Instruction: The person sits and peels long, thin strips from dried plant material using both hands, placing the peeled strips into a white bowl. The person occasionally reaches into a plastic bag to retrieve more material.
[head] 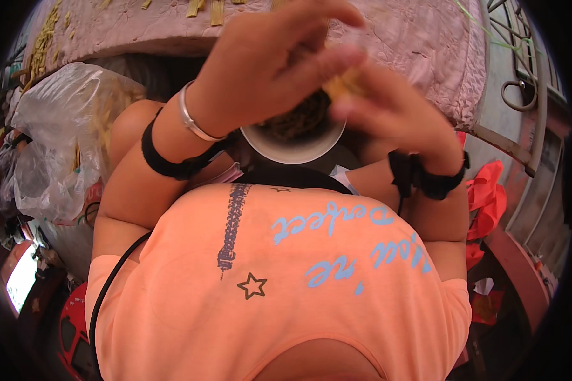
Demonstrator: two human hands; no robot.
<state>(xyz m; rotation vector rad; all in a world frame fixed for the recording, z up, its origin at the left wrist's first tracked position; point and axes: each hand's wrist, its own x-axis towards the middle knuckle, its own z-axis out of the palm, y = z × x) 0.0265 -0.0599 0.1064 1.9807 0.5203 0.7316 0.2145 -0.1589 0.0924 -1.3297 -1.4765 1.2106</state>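
My left hand (262, 71) reaches in from the left over a white bowl (293, 155), its thumb and fingers blurred; whether anything is between them cannot be told. Across from it my right hand (395, 109) has its fingertips at a blurred yellowish piece (345, 85), which looks pinched there. The bowl stands between my legs and holds a dark, stringy material (300, 119). Pale yellow flat strips (217, 12) lie on the pink quilted cloth (410, 43) beyond my hands.
A clear plastic bag (59, 143) with yellowish material inside stands at the left. More yellow pieces (43, 45) lie at the cloth's left end. A metal frame (505, 145) runs along the right, near red cloth or plastic (488, 200). A red plastic stool (74, 324) is at lower left.
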